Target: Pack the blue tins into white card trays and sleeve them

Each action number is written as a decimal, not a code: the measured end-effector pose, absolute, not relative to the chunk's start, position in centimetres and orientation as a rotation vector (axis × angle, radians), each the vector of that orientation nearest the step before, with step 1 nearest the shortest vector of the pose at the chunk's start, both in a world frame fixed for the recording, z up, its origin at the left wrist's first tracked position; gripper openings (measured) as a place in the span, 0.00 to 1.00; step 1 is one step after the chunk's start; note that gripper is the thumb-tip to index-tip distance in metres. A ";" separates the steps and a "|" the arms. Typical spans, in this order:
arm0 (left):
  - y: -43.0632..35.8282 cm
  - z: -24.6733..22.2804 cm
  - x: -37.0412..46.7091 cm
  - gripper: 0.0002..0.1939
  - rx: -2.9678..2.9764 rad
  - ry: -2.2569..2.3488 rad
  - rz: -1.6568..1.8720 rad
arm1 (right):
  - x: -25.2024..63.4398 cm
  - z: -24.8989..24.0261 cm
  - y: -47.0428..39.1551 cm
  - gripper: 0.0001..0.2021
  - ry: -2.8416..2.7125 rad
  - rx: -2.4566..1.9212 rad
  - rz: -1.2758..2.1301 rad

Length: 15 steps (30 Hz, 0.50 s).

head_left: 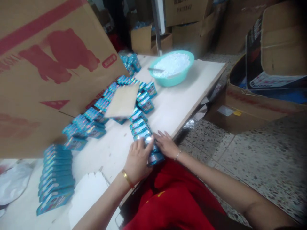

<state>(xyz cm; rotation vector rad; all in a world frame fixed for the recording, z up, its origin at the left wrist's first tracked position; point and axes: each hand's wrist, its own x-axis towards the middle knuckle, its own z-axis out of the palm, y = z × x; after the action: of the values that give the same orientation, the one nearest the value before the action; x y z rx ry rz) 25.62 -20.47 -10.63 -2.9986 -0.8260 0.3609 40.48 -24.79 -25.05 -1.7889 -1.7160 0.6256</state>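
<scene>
Blue box row (141,130) at table's (172,103) near edge, long axis slanting inward; left hand (137,158) bent over, grip unclear; right hand (167,146) flat alongside.

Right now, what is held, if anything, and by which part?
The left hand and right hand flank the near part of a blue box row; whether they grip it cannot be told.

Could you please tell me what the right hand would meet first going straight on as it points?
The right hand would probably meet the row of blue boxes just beside its fingertips, though depth is hard to judge.
</scene>
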 end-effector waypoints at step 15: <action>-22.0 -12.6 24.4 0.38 -2.891 -0.980 0.431 | 39.2 -23.4 -26.6 0.34 -1.897 -1.951 0.562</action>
<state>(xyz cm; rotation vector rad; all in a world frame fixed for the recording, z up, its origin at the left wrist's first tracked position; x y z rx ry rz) 24.40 -21.98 -12.56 -2.8911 -0.9802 0.4314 39.17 -26.64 -23.41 -1.9509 -1.8967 0.5615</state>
